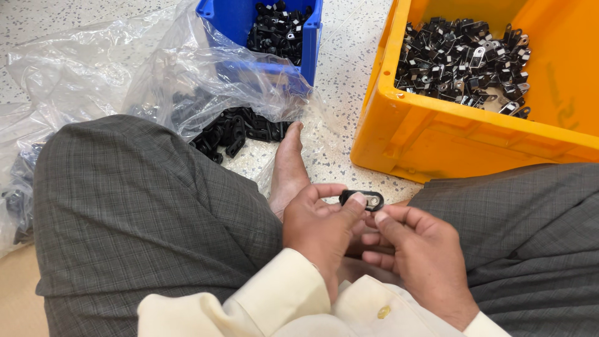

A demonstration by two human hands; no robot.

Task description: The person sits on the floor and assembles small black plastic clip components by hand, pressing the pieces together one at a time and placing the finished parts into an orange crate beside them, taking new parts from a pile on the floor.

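My left hand (321, 228) pinches a small black clip with a metal insert (364, 200) between thumb and forefinger, just above my crossed legs. My right hand (418, 256) sits right beside it, its thumb tip touching the clip's underside and its fingers curled. Both hands are low in the middle of the head view, with cream sleeves at the wrists.
An orange crate (430, 134) at the right holds several black and metal clips. A blue bin (240, 15) at the top holds black clips. A clear plastic bag (112, 68) with loose black clips (240, 128) spills on the speckled floor. My bare foot (288, 168) lies between.
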